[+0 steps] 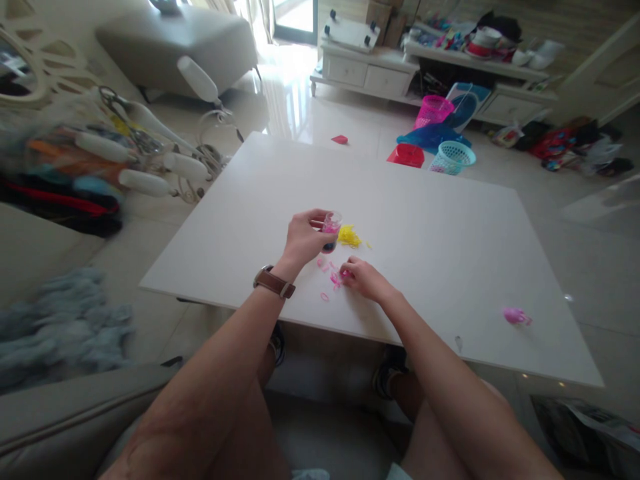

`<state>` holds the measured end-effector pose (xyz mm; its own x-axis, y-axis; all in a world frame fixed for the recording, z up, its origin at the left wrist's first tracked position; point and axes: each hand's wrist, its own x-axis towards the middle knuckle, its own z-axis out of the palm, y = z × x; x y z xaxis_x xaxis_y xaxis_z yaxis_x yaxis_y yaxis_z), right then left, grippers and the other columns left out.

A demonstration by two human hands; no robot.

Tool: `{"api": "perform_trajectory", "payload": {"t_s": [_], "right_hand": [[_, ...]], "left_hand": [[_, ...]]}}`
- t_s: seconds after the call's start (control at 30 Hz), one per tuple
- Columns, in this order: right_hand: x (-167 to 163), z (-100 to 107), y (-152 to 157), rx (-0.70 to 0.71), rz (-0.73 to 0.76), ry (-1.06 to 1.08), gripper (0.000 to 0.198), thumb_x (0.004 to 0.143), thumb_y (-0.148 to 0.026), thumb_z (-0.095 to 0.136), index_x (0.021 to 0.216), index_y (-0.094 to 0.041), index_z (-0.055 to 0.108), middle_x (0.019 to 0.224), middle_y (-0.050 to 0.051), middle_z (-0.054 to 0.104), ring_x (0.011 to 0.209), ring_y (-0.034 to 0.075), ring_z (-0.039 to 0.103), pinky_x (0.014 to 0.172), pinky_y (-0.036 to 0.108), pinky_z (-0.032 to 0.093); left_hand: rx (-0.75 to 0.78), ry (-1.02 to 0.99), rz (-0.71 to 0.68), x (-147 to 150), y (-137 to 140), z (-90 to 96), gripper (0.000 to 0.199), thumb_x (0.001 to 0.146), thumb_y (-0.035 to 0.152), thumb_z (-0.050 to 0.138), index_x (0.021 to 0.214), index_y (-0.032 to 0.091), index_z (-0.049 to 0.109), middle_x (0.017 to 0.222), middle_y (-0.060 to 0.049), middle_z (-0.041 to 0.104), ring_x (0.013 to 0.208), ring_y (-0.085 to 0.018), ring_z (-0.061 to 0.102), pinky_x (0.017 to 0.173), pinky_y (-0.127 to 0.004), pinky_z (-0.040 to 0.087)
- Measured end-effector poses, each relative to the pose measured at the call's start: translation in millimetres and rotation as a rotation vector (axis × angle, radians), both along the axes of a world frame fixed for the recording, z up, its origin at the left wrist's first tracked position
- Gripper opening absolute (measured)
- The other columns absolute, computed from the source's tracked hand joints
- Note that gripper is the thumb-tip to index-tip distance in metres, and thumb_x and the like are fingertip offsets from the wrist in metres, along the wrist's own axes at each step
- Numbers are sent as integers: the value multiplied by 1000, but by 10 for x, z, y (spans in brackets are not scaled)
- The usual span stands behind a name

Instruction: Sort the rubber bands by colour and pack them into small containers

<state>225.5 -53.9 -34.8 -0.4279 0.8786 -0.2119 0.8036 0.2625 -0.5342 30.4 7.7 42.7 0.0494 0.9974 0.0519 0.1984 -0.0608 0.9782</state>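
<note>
My left hand (306,235) is wrapped round a small clear jar (331,227), held upright above the white table (425,220). Pink pieces show inside the jar, with something dark at its bottom. To the right, my right hand (364,277) has its fingers pinched at several small pink rubber bands (334,279) lying loose on the tabletop. Some pink shows at the fingertips. Just beyond the hands lies a heap of yellow rubber bands (349,235).
A pink-purple object (516,316) and a small clear piece (459,343) lie toward the table's right. Past its far edge stand a red container (407,155) and a light-blue basket (453,158) on the floor. A multi-armed white lamp (150,140) is at the left.
</note>
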Motion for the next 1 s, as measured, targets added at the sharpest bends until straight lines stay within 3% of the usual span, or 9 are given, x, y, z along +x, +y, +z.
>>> {"api": "perform_trajectory", "payload": {"t_s": [0.27, 0.4, 0.6, 0.8, 1.0], "right_hand": [[-102, 57, -17, 13, 15, -74, 17, 92, -10, 55, 80, -17, 65, 87, 5, 61, 74, 14, 51, 71, 25, 36], [-13, 112, 42, 45, -65, 136, 13, 82, -6, 57, 77, -17, 63, 77, 1, 60, 71, 13, 51, 68, 25, 38], [184, 350, 118, 117, -257, 419, 9, 83, -23, 60, 81, -18, 66, 75, 1, 66, 70, 15, 58, 68, 28, 45], [163, 469, 78, 266, -324, 458, 7, 81, -21, 60, 82, -19, 67, 76, 2, 68, 70, 16, 62, 68, 29, 49], [90, 491, 35, 287, -277, 489, 8, 84, -22, 65, 84, -19, 72, 79, 3, 72, 68, 15, 63, 67, 28, 49]], "left_hand": [[-16, 107, -70, -78, 3, -6, 37, 63, 16, 79, 101, 16, 79, 95, -7, 78, 84, -21, 72, 69, -29, 59], [35, 331, -185, -124, -17, -65, 40, 62, 8, 71, 99, 20, 80, 94, -5, 78, 82, -20, 70, 76, -31, 58], [120, 596, -336, -109, -56, -204, 50, 58, 3, 68, 102, 21, 82, 95, -7, 74, 85, -22, 68, 83, -34, 57], [161, 629, -443, 39, -117, -270, 49, 62, 5, 67, 106, 22, 82, 98, -7, 73, 89, -23, 68, 88, -33, 56], [162, 572, -443, 148, -148, -242, 49, 64, 6, 66, 108, 21, 82, 98, -7, 75, 86, -21, 69, 85, -32, 56]]}}
